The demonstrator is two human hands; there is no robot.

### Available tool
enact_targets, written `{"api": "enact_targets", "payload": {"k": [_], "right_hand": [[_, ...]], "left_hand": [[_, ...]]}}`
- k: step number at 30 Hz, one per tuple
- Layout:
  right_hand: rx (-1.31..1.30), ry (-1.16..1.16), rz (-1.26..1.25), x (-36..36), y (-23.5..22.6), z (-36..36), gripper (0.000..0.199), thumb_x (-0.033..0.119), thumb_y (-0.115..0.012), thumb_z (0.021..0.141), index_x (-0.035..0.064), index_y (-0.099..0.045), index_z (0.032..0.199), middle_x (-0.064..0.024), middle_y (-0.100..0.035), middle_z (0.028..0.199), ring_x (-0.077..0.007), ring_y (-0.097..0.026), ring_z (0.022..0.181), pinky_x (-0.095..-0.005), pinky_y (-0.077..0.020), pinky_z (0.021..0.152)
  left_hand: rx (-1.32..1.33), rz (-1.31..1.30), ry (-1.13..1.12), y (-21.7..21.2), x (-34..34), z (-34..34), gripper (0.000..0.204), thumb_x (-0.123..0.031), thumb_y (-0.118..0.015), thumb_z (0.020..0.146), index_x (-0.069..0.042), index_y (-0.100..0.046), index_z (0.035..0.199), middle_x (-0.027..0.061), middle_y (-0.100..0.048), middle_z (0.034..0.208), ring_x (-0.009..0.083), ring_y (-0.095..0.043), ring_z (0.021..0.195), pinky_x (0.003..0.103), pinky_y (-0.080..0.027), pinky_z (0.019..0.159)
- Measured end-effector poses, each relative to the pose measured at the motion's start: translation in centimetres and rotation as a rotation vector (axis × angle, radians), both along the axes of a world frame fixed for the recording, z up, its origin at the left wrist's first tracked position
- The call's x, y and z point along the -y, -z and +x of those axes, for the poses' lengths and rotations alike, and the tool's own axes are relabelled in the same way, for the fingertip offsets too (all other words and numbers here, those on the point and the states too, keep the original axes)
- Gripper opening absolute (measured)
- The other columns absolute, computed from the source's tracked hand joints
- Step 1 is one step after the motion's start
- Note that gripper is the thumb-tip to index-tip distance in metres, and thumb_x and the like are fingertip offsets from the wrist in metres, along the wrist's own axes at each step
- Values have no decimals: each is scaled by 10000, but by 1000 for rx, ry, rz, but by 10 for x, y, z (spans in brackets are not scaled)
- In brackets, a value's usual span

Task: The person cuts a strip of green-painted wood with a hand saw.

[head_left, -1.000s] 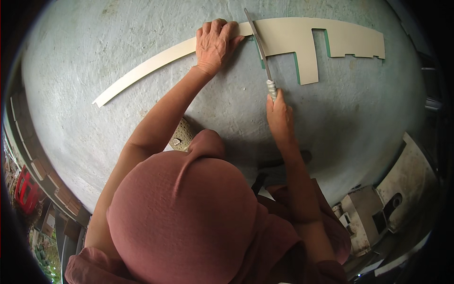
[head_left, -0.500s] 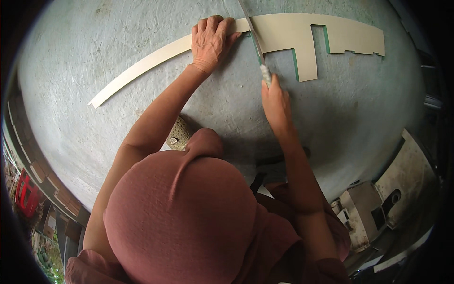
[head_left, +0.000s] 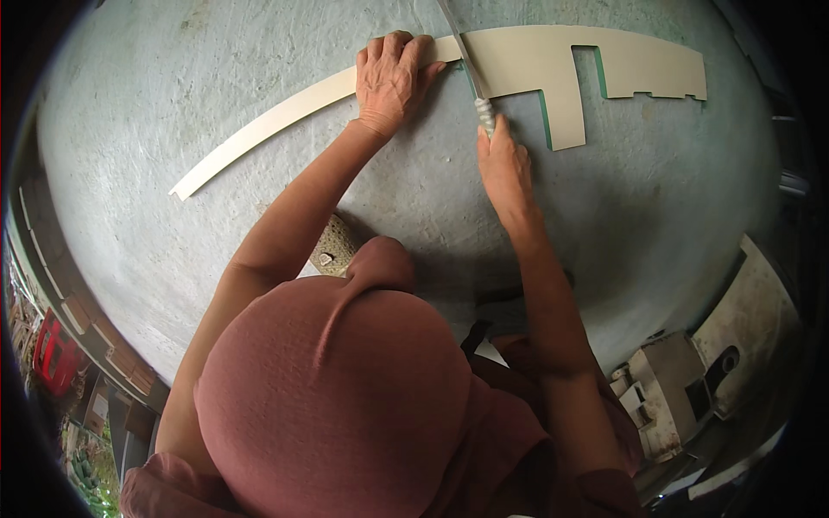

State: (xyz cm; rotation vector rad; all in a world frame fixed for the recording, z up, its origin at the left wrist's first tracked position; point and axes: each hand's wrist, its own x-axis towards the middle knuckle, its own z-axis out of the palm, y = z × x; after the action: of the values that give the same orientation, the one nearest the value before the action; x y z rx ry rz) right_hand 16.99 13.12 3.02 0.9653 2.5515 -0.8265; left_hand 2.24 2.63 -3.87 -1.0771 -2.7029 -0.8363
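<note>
Cream board strip on grey concrete floor, two hands working at it.
Left hand lies flat, fingers spread, pressing the strip's narrow curved part down. Right hand is closed round the pale handle of a long knife; the blade lies across the strip just right of the left hand. Reddish-brown head cloth fills lower centre.

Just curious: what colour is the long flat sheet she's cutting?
Cream, with green cut edges: the long flat cream sheet shows best in the head view.
</note>
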Motion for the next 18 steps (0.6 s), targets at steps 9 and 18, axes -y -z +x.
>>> {"api": "enact_targets", "payload": {"k": [9,18], "right_hand": [[76,-3,13,9,-12,28,240,216,-460,917,8,-452,1037,-255,-606,774,-439,-590,738,-513,-463,632],[17,17,33,17,-9,49,245,219,-465,916,-1,-456,1024,-258,-600,765,-436,-589,733,-507,-468,627]], "left_hand": [[0,-6,-13,-1,7,-2,367,-357,-629,791,-174,-548,1099,46,-523,1036,258,-475,943,380,-368,815],[5,12,-7,0,7,-1,361,-355,-628,789,-173,-553,1091,41,-523,1025,259,-473,946,382,-370,809]]}}
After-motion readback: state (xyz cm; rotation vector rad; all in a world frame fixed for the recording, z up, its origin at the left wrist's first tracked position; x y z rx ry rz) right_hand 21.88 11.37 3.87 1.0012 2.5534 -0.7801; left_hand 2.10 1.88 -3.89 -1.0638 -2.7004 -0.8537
